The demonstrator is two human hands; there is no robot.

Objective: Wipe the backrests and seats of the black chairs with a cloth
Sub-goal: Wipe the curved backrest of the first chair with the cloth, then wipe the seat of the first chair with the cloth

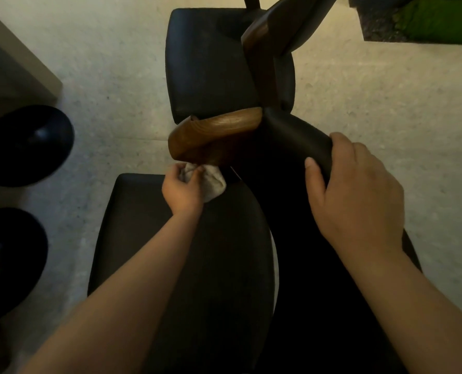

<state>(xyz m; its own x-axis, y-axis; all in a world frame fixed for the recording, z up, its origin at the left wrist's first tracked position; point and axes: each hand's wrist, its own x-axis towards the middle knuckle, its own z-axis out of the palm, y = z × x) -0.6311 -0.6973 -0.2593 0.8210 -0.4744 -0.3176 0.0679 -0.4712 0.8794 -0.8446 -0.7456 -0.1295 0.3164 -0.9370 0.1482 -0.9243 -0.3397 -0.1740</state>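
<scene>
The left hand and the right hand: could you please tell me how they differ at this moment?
The left hand grips a crumpled pale grey cloth; the right hand holds none. The left hand is down at the near black padded seat; the right hand grips the black padded backrest higher up. Both are bare, with fingers curled round something.
</scene>
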